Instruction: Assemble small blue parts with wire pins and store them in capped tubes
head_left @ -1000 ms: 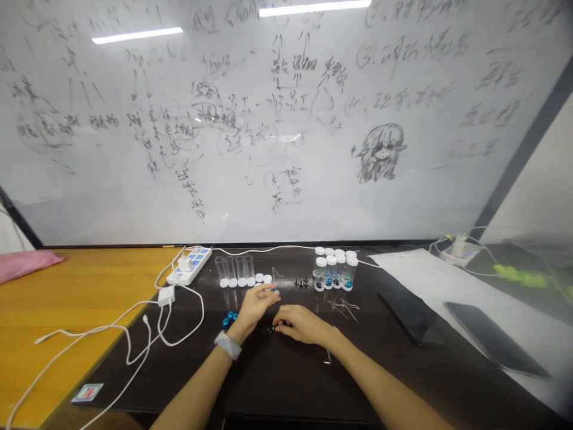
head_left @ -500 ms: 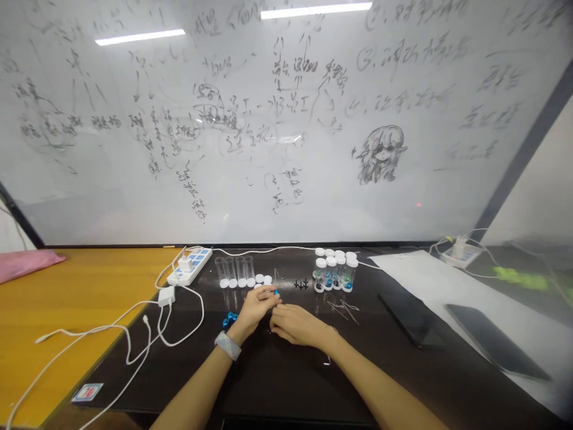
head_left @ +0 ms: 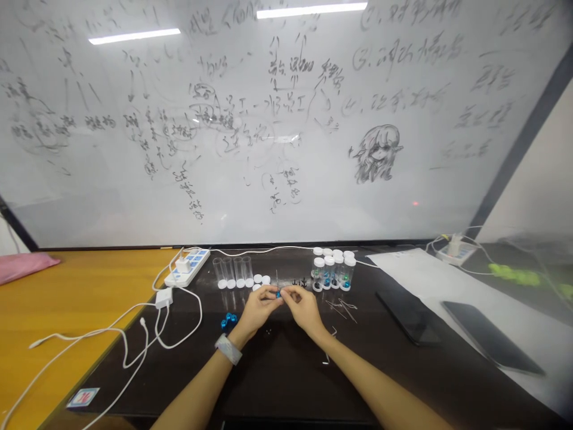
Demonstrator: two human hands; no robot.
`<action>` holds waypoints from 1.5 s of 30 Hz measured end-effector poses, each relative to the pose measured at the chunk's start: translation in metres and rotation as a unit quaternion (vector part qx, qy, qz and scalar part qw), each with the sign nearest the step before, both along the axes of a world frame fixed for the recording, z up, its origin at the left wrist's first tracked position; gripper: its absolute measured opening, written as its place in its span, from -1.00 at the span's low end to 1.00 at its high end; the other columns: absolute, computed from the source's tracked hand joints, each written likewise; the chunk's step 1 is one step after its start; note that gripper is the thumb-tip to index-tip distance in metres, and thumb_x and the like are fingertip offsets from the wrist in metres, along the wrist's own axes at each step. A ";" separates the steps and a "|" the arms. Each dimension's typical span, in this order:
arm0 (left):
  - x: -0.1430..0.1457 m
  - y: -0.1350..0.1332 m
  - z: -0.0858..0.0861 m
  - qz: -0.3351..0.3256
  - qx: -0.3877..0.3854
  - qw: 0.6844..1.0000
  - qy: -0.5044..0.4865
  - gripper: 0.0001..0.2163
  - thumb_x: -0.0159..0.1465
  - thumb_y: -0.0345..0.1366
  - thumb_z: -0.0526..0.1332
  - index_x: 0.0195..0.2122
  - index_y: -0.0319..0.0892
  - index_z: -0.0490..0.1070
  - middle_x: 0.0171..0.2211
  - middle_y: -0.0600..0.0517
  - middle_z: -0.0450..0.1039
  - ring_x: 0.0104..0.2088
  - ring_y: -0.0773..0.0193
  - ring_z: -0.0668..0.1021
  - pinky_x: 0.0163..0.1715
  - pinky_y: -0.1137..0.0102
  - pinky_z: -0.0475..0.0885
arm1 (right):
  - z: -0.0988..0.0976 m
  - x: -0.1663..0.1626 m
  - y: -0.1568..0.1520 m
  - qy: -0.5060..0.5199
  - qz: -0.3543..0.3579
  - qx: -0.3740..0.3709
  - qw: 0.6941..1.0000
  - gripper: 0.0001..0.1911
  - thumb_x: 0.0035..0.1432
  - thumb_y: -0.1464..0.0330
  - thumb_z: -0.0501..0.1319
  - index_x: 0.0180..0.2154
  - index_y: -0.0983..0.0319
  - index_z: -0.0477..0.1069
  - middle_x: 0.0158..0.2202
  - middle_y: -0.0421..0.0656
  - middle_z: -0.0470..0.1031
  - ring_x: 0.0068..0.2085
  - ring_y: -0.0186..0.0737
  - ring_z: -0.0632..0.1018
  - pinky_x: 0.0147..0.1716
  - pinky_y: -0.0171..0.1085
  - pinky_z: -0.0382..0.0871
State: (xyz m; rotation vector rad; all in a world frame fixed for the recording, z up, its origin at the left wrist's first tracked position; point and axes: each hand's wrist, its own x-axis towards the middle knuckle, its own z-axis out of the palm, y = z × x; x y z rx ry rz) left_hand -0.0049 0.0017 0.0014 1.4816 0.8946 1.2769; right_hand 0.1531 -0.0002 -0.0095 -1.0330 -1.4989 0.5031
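Note:
Above the dark table, my left hand (head_left: pixel 259 312) pinches a small shiny blue ball (head_left: pixel 278 294) between thumb and fingertips. My right hand (head_left: pixel 302 306) is closed in a pinch right at the ball's other side; whatever its fingertips grip is too small to name. A thin wire (head_left: pixel 277 276) rises upright just above the ball; I cannot tell if it is attached. More blue balls (head_left: pixel 228 321) lie beside my left wrist. Tiny white bits (head_left: pixel 268 331) are on the table below my hands. Small black anchor-shaped pieces (head_left: pixel 299 282) sit behind my right hand.
Clear tubes (head_left: pixel 234 272) stand at the back left, with white caps (head_left: pixel 262 279) beside them. Capped tubes (head_left: pixel 333 272) holding coloured pieces stand at the back right. Bent wires (head_left: pixel 342 309) lie near my right hand. A power strip (head_left: pixel 190 267), white cables and a phone (head_left: pixel 492 334) flank the area.
My right hand has moved up and away from me, its fingertips now meeting the blue ball. The tiny white bits below have come into view. My left hand keeps its pinch.

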 end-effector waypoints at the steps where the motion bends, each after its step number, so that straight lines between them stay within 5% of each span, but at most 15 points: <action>1: 0.000 -0.001 0.000 -0.002 0.001 1.000 0.002 -0.65 0.06 -0.17 0.45 -0.17 -0.20 0.51 -0.38 -0.02 0.54 -0.24 0.16 0.62 -0.14 0.31 0.49 | 0.000 0.000 0.000 0.003 -0.002 -0.003 1.000 -0.71 0.19 0.17 0.22 -0.33 0.26 0.57 -0.48 -0.14 0.55 -0.50 -0.23 0.45 -0.48 -0.30 0.31; 10: 0.001 0.004 -0.012 0.033 0.012 0.998 0.043 -0.66 0.05 -0.17 0.44 -0.22 -0.22 0.50 -0.40 0.00 0.51 -0.36 0.21 0.62 -0.30 0.38 0.52 | 0.001 0.004 0.001 -0.054 0.003 -0.030 0.998 -0.79 0.14 0.28 0.22 -0.38 0.23 0.59 -0.50 -0.16 0.58 -0.53 -0.25 0.43 -0.51 -0.32 0.26; 21: 0.005 -0.002 -0.007 0.050 0.035 0.997 0.053 -0.71 0.08 -0.18 0.41 -0.24 -0.21 0.49 -0.37 -0.03 0.55 -0.37 0.23 0.61 -0.33 0.39 0.54 | 0.004 0.010 -0.006 -0.223 -0.017 0.079 0.971 -0.79 0.32 0.36 0.12 -0.32 0.19 0.51 -0.37 -0.15 0.51 -0.35 -0.22 0.51 -0.32 -0.30 0.32; 35: 0.006 -0.002 -0.007 0.036 0.033 0.998 0.035 -0.69 0.05 -0.19 0.44 -0.23 -0.22 0.50 -0.30 -0.08 0.57 -0.32 0.19 0.62 -0.24 0.33 0.56 | 0.004 0.012 -0.005 -0.328 -0.021 0.126 0.936 -0.69 0.42 0.42 -0.07 -0.27 0.22 0.41 -0.31 -0.09 0.42 -0.29 -0.19 0.50 -0.28 -0.29 0.37; 45: 0.007 -0.005 -0.002 0.054 0.036 0.997 0.033 -0.70 0.05 -0.18 0.44 -0.25 -0.21 0.51 -0.31 -0.08 0.58 -0.31 0.17 0.64 -0.24 0.33 0.56 | 0.002 0.009 -0.006 -0.238 0.010 0.113 0.965 -0.74 0.39 0.44 -0.02 -0.20 0.20 0.44 -0.28 -0.10 0.47 -0.28 -0.19 0.54 -0.25 -0.26 0.42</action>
